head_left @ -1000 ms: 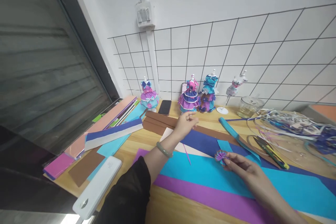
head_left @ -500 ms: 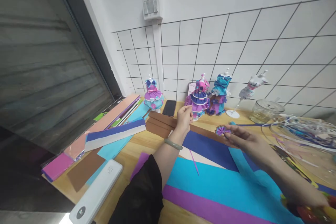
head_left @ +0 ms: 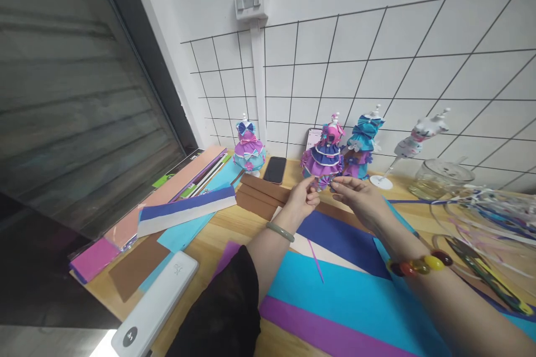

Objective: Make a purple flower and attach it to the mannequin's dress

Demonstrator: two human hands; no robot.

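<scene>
While left hand and right hand pinch a pleated purple-and-blue rosette, seemingly formed, three ruffle-dressed colourful mini mannequins look done; white patterned mannequin stands undressed.

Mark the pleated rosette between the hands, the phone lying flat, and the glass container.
Pleated rosette point(head_left: 325, 181): head view, middle of its visible pleats.
Phone lying flat point(head_left: 275, 169): head view, its dark screen.
Glass container point(head_left: 439, 181): head view, its clear side wall.

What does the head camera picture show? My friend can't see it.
A person's right hand pinches a small pleated rosette, with the left hand close beside it, before a miniature mannequin dressed in ruffles. Turquoise and purple sheets lie on the wooden table.
</scene>
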